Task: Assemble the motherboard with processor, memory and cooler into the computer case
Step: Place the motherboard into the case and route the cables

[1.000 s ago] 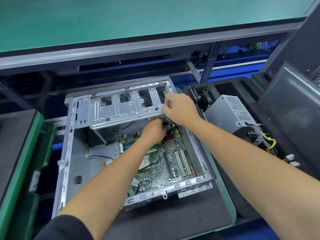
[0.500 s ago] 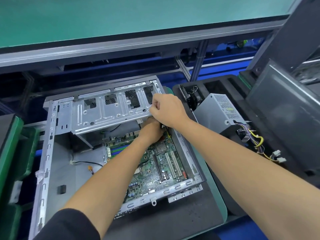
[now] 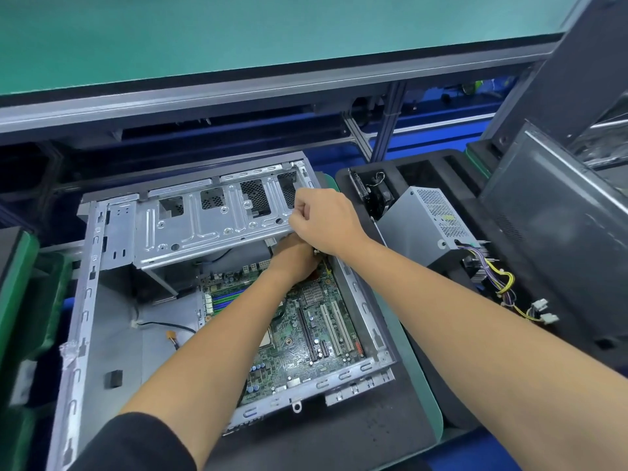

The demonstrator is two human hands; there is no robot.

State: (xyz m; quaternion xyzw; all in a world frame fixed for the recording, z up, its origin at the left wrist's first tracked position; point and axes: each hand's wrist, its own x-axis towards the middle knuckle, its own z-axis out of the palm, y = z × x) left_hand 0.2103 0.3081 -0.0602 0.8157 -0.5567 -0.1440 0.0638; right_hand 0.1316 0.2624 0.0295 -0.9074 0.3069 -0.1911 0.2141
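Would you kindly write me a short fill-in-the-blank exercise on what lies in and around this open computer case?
1. The motherboard lies inside the ____.
2. The power supply, with its loose cables, sits to the ____ of the case.
3. The right hand is above the ____ hand.
4. The drive cage is made of ____.

Missing words: case; right; left; metal
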